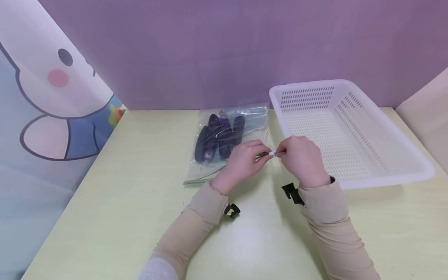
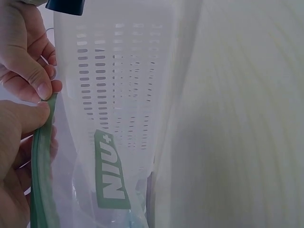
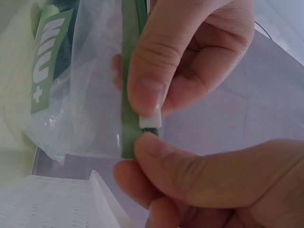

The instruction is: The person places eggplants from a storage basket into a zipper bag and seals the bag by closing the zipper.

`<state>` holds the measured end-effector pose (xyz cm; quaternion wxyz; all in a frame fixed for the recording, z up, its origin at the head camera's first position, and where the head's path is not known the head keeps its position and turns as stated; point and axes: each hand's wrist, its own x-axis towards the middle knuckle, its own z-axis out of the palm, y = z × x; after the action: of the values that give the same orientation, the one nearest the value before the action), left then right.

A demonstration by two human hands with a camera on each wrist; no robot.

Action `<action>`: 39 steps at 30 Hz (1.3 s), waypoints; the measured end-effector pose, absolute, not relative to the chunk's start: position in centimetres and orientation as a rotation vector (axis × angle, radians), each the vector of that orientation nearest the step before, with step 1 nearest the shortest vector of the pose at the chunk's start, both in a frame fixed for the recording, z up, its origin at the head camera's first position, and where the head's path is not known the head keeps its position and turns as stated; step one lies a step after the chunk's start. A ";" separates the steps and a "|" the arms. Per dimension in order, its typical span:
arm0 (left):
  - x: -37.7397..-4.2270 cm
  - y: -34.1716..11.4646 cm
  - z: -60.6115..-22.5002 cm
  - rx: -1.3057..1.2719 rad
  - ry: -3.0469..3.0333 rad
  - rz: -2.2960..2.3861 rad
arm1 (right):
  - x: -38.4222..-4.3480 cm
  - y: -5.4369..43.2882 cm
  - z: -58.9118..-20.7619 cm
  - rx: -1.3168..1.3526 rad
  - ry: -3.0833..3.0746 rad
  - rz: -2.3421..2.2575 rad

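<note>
A clear slider bag (image 1: 254, 118) with a green zip strip (image 2: 43, 161) lies on the table with several dark purple eggplants (image 1: 225, 136) inside. My left hand (image 1: 245, 159) pinches the strip near its right end, its thumb at the small white slider (image 3: 150, 121). The right hand (image 1: 302, 159) pinches the very end of that strip between thumb and forefinger, just beside the left fingertips. This corner of the bag is lifted off the table. A green printed label (image 3: 51, 59) shows on the plastic in both wrist views.
To the right of the bag stands a white slotted plastic basket (image 1: 385, 181), close to the right hand. The pale table (image 1: 115, 217) meets a purple backdrop (image 1: 157, 58) at the back. A cartoon-printed cloth (image 1: 42, 186) hangs at the left.
</note>
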<state>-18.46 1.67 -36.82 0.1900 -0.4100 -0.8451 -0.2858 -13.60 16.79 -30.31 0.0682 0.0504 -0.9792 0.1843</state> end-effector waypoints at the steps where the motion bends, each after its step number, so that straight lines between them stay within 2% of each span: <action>1: -18.5 1.7 -36.8 -1.153 -2.372 -0.801 | -13.6 16.8 -30.3 0.151 -2.951 0.556; 39: -18.5 1.2 -36.4 -1.126 -2.443 -0.740 | -13.8 17.3 -30.2 0.180 -2.978 0.568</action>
<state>-18.50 1.17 -36.40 0.1747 -0.3974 -0.8622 -0.2610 -13.77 17.32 -30.19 0.0521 0.0591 -0.9792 0.1867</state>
